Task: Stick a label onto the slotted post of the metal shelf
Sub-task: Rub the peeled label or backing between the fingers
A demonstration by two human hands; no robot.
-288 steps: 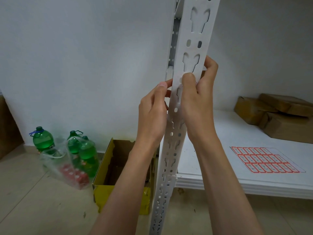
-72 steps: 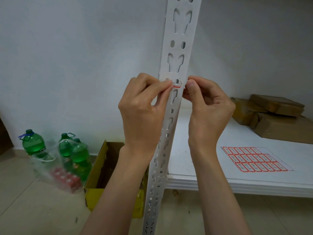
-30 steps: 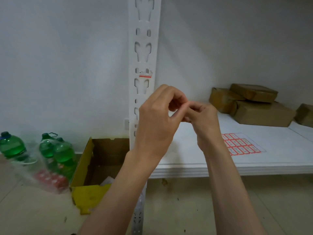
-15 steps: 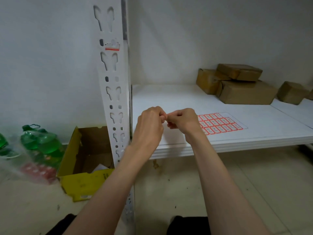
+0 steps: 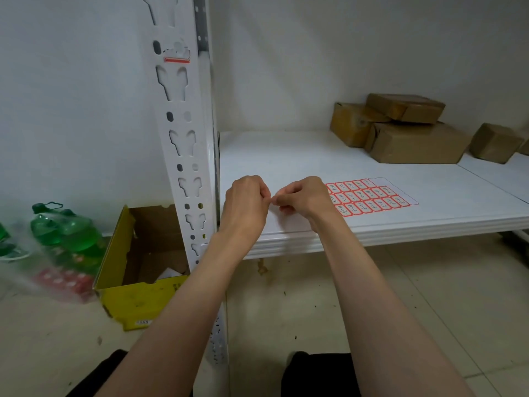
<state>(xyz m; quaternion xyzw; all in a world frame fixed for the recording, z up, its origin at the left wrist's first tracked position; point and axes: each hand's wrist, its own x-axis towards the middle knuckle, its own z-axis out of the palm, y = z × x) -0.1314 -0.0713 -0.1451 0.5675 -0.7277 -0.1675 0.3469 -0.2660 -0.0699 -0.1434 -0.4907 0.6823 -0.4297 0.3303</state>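
label (image 5: 177, 56) sits high on slotted post (image 5: 183, 138) | our left hand (image 5: 246, 200) and right hand (image 5: 303, 197) meet fingertip to fingertip, curled; contents: we cannot tell | we judge labels thin, floppy, sticky: pinch by an edge

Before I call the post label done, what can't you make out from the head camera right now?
- Label text: too small.
- Between left hand and right hand fingertips: curled fingers hide whatever is pinched.
- Slotted post top: cut off by the frame edge.
- Label sheet writing: too small.
- Green bottles: blurred.
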